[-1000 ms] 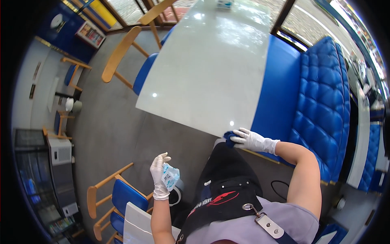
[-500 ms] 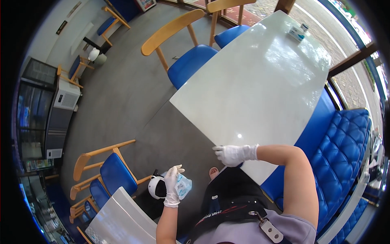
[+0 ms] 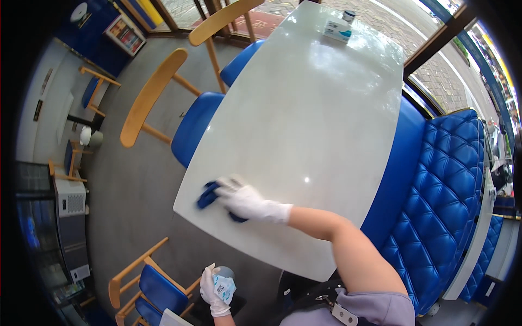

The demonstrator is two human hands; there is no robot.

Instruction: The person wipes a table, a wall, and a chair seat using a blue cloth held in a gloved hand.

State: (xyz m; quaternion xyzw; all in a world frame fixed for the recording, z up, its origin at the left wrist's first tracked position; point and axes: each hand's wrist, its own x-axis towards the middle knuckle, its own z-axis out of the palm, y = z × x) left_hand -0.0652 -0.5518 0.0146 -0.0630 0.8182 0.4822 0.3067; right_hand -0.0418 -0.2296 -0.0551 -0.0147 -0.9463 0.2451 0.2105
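On the white tabletop [image 3: 293, 141], near its left end, my right hand [image 3: 242, 201] presses down on a dark blue cloth [image 3: 207, 195]. Folds of the cloth stick out past the fingers and under the palm. Motion blurs this hand a little. My left hand [image 3: 211, 293] is held low beside the table, fingers closed around a light blue and white soft packet [image 3: 223, 287]. Both hands wear white gloves.
A small box [image 3: 337, 31] and a dark-lidded jar [image 3: 348, 16] stand at the table's far end. Wooden chairs with blue seats [image 3: 198, 127] line its left side. A blue tufted bench [image 3: 435, 201] runs along the right. Another chair [image 3: 162, 288] stands at lower left.
My right hand has moved left from the table's near edge onto the top, bringing the cloth. My left hand still holds the packet, now lower in view. The whole view has shifted.
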